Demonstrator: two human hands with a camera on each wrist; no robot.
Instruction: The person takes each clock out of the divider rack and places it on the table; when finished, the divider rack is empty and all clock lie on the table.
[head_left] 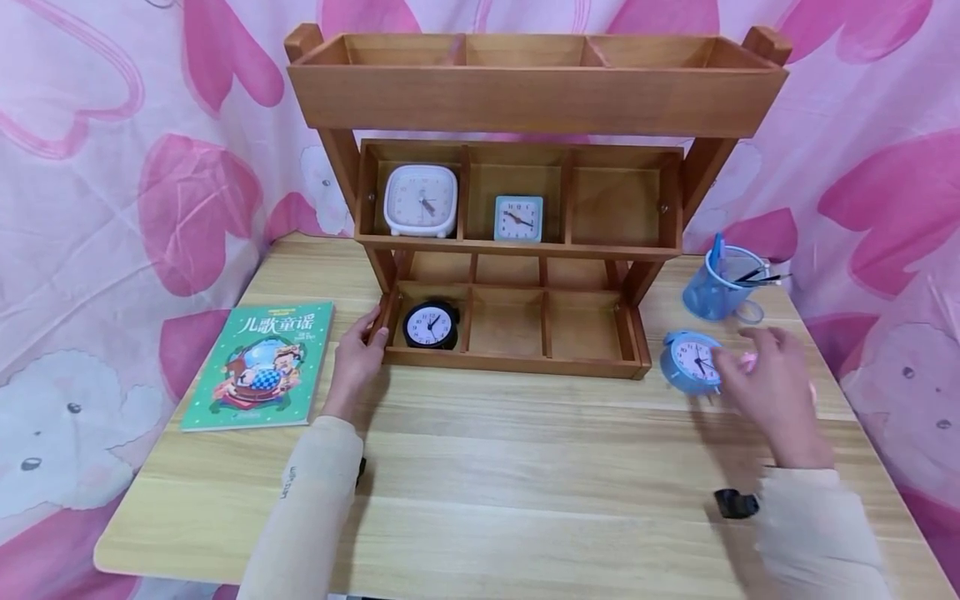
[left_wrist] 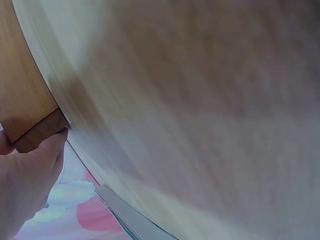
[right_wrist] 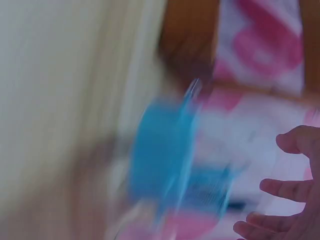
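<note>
My left hand holds the lower left corner of a brown wooden shelf. In the left wrist view its thumb and a finger pinch the shelf's end. Over on the right, my right hand hovers with fingers spread beside a round blue alarm clock on the table. The right wrist view shows the blurred clock apart from the fingers. A pink object lies mostly hidden behind this hand. On the shelf stand a white clock, a small light-blue clock and a black clock.
A blue mesh pen holder with pens stands behind the blue clock, a clear ring-shaped item beside it. A green children's book lies left of the shelf on the wooden table. Pink heart-patterned curtains hang around.
</note>
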